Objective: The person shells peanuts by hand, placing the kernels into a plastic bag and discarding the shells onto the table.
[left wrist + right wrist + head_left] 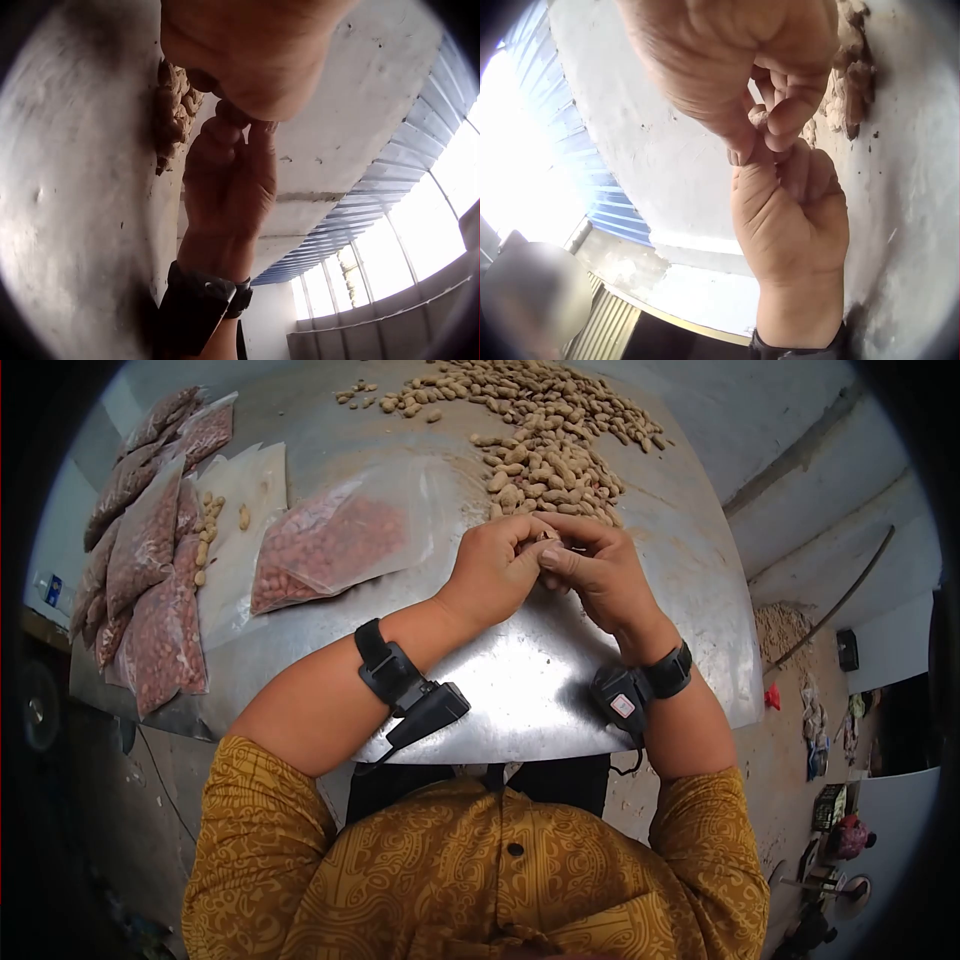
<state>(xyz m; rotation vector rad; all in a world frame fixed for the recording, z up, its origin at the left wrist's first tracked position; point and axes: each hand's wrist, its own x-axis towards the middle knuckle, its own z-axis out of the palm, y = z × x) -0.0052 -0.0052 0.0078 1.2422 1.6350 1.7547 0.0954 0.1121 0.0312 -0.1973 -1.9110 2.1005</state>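
Just in front of the peanut pile (pixel 555 470), my left hand (pixel 495 568) and right hand (pixel 612 582) meet fingertip to fingertip over the metal table. Between the right thumb and fingers shows a small peanut (pixel 759 120), pinched there. The left hand (pixel 791 225), below it in the right wrist view, has its thumb and curled fingers up against the same peanut. Most of the nut is hidden by the fingers. In the left wrist view the back of the left hand covers the contact.
Left of the hands lies a clear bag of reddish peanut kernels (pixel 335 545), beside a flat plastic bag (pixel 240 495) with a few unshelled peanuts. More filled bags (pixel 150 570) are stacked at the table's left edge. The metal table (pixel 500 690) has a rounded right edge.
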